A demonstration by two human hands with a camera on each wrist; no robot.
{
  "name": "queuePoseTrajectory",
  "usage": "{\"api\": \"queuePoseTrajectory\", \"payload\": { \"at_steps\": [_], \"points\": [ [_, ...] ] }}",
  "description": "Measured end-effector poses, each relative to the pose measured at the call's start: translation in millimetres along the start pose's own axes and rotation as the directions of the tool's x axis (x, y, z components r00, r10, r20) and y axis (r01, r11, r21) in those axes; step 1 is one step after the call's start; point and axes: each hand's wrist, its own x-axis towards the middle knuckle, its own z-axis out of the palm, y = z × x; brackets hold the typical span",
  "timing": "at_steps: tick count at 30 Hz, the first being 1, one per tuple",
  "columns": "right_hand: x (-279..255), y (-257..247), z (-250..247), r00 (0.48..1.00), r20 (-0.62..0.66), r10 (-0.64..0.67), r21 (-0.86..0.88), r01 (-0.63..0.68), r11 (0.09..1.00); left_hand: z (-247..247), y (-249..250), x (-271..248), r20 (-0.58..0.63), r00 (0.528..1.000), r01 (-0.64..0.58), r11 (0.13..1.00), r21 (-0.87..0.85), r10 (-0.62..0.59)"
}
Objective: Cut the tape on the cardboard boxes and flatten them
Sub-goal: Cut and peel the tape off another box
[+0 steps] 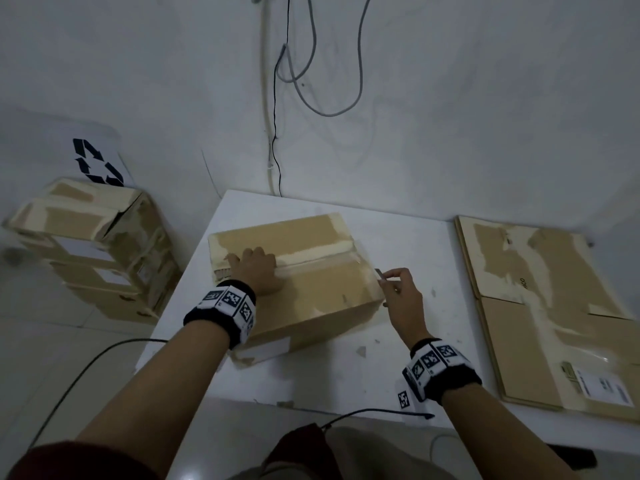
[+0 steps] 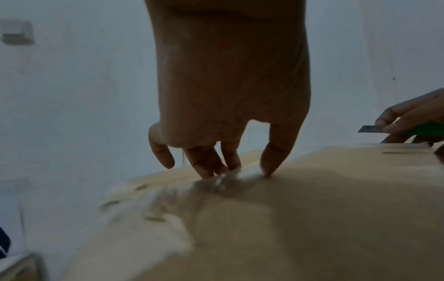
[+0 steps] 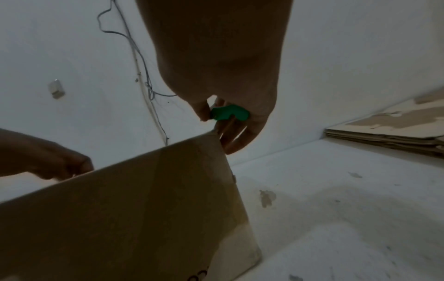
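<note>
A black recycling sign (image 1: pixel 98 162) is printed on the white surface behind the stacked boxes (image 1: pixel 93 251) at the left. The top sheet of flattened cardboard (image 1: pixel 540 299) by the table's right edge shows the letters "ICO". Its white shipping label (image 1: pixel 604 386) is too small to read.

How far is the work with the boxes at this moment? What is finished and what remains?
Done: flattened boxes lie stacked on the right. In hand: one closed box sits on the white table; the left hand presses its taped top seam, and the right hand holds a green-handled cutter, blade out, at the seam's right end. The box is not yet flattened. Left: stacked sealed boxes wait on the left.
</note>
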Motion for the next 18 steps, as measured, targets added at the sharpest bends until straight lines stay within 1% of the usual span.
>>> {"api": "queuePoseTrajectory", "payload": {
  "at_steps": [1,2,4,6,7,10,12,14,16,18],
  "points": [
    [-6,1,-1,1.0,-0.005,0.009,0.014,-0.009,1.0,3,6,-1,-0.001,1.0,-0.01,0.999,-0.048,0.01],
    [-12,1,-2,1.0,0.019,0.022,0.039,-0.023,0.999,6,14,-1,0.0,0.999,-0.034,0.993,-0.11,0.034],
    [-18,1,-5,0.991,0.127,0.051,0.076,-0.061,0.995,13,33,-3,-0.003,0.994,-0.107,0.974,-0.198,0.108],
    [-17,-1,-8,0.979,0.197,0.06,0.034,-0.068,0.997,21,54,-5,-0.004,0.988,-0.153,0.967,-0.205,0.156],
    [-14,-2,-8,0.98,0.194,0.052,0.018,-0.057,0.998,25,62,-6,-0.009,0.987,-0.162,0.965,-0.204,0.163],
    [5,-8,-4,0.992,0.12,-0.033,-0.06,0.04,0.997,36,73,-8,-0.072,0.983,-0.182,0.946,-0.268,0.168],
    [21,-16,0,0.985,0.122,-0.123,-0.15,0.141,0.979,42,73,-9,-0.121,0.979,-0.195,0.924,-0.329,0.164],
    [36,-28,4,0.966,0.2,-0.162,-0.218,0.205,0.954,45,73,-11,-0.156,0.976,-0.202,0.911,-0.359,0.155],
    [49,-41,9,0.937,0.318,-0.144,-0.308,0.246,0.919,46,73,-12,-0.179,0.972,-0.21,0.908,-0.362,0.154],
    [57,-55,14,0.892,0.443,-0.094,-0.457,0.314,0.832,46,74,-13,-0.185,0.972,-0.206,0.911,-0.357,0.147]
  ]
}}
